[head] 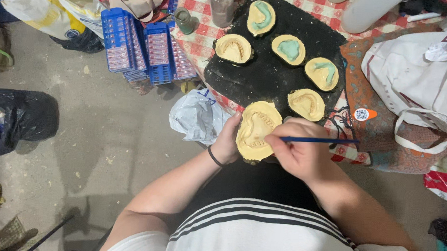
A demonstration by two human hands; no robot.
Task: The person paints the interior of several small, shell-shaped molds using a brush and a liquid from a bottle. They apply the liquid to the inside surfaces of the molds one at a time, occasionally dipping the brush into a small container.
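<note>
My left hand (227, 143) cups a yellow plaster dental cast (256, 129) from the left side, just off the table's near edge. My right hand (297, 151) pinches a thin blue-handled brush (318, 140), its tip resting on the cast and its handle pointing right. Several more yellow casts lie on a black mat (271, 75) beyond: a plain one (234, 48) at the left, a plain one (306, 104) near my hand, and three with green filling (261, 17), (288, 49), (321, 73).
A red checked cloth (199, 39) covers the table. Blue plastic racks (141, 46) stand on the floor at the left, with a white plastic bag (196, 114) and a black bag (15, 119). A white tote bag (416, 81) lies at the right. A glass jar (183, 20) and bottle (221, 7) stand at the far edge.
</note>
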